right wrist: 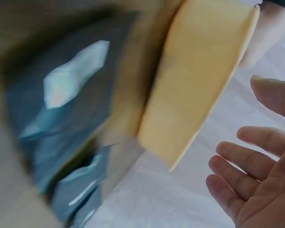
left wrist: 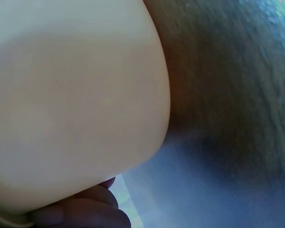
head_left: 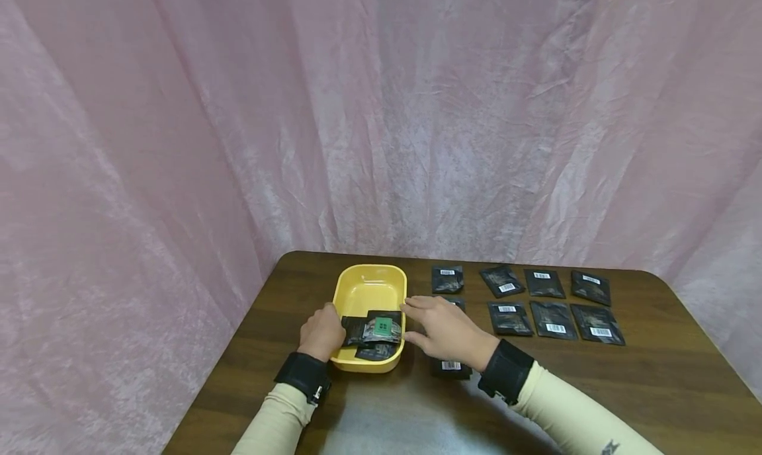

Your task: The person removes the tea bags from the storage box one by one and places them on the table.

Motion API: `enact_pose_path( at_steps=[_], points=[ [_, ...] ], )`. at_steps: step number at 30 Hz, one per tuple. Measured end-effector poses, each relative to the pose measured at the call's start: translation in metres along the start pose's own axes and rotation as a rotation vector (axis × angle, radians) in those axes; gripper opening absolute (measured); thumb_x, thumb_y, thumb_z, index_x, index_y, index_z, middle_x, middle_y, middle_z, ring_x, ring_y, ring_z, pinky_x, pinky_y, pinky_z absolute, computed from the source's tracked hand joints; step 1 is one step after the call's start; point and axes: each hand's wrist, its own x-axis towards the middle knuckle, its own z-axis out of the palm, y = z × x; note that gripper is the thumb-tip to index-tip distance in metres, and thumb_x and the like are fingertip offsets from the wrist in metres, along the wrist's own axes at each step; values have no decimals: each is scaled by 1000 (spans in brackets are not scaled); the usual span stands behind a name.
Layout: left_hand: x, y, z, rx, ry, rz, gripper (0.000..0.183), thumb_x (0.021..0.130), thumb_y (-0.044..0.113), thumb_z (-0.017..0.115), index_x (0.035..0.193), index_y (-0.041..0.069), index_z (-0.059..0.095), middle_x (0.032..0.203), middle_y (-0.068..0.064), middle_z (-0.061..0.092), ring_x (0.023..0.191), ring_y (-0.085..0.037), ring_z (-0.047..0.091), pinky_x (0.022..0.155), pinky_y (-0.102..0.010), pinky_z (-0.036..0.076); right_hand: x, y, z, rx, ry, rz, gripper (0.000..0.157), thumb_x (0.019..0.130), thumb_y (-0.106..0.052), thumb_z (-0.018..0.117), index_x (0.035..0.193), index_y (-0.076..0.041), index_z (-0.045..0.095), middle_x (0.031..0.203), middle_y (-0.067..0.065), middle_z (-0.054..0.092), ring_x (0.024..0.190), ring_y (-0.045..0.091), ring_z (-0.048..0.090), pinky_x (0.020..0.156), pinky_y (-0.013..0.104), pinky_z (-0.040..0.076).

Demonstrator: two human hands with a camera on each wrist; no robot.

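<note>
My left hand (head_left: 321, 332) grips the left rim of a yellow plastic tray (head_left: 363, 296). In the left wrist view its darkened fingers (left wrist: 88, 213) show at the bottom, below a large, pale, rounded surface. Inside the tray's near half lie several black packets (head_left: 375, 352), the top one bearing a green square label (head_left: 383, 327). My right hand (head_left: 449, 329) is by the tray's right rim, holding nothing. In the right wrist view, its spread, relaxed fingers (right wrist: 249, 161) appear beside the tray's outer wall (right wrist: 194, 80); whether they touch it, I cannot tell.
Several flat black packets with white barcode labels lie in rows on the brown wooden table (head_left: 673, 375), among them a far-corner packet (head_left: 591, 288). Another packet (head_left: 450, 369) lies under the right forearm's side. Pink curtains (head_left: 417, 144) hang behind the table.
</note>
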Motion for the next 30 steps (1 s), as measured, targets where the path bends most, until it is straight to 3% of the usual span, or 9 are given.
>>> enact_pose_path(
  at_steps=[13,25,27,30],
  points=[
    [-3,1,0,4,15,-2,29,93,12,70,117,-3,63,100,-19,72,87,-33,71,78,-53,57,50,-16,11,43,-118,-28,66,96,-43,77,148,-5,62,149,16,66,135,30,67,113,47,53],
    [-3,1,1,-4,4,-4,29,93,11,70,117,-3,63,99,-18,72,87,-32,71,76,-52,56,71,-25,41,-51,-352,28,80,92,-51,79,156,-11,54,154,15,63,142,30,62,116,48,49],
    [-4,2,0,-3,1,-5,29,93,12,70,117,-3,63,99,-18,72,86,-32,71,76,-52,56,72,-27,43,-62,-365,35,80,91,-49,80,156,-12,54,150,13,66,135,27,67,112,46,51],
    [-4,2,-2,-10,-3,-11,29,93,11,69,117,-3,62,99,-18,72,86,-31,70,76,-52,56,74,-29,44,-53,-367,43,72,90,-43,83,151,-13,60,128,7,78,107,18,74,99,41,55]
  ],
)
